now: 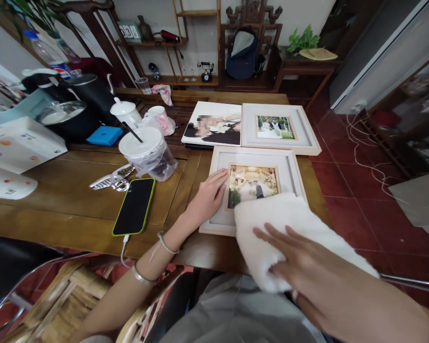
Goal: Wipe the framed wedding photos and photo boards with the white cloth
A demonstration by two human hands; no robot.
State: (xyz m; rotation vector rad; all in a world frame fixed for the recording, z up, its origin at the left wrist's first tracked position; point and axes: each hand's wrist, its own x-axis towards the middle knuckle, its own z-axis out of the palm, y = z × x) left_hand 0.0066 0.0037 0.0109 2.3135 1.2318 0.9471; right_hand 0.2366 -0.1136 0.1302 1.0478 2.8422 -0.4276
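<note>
A white-framed photo (289, 164) lies flat at the near edge of the wooden table (67, 200). My left hand (207, 197) rests flat on the frame's left side, fingers stretched out, pressing it down. My right hand (300, 267) lies on a white cloth (268, 219) that covers the frame's near right corner; the fingers are spread over the cloth. Behind this frame lie a second white-framed photo (305, 131) and an unframed photo print (216, 124).
A phone with a green case (135, 206) on a cable lies left of my hand, beside a metal hair clip (112, 180) and a lidded cup in a plastic bag (148, 151). Boxes (17, 143), a kettle (127, 112) and pots crowd the table's left. Red tiled floor (357, 190) lies right.
</note>
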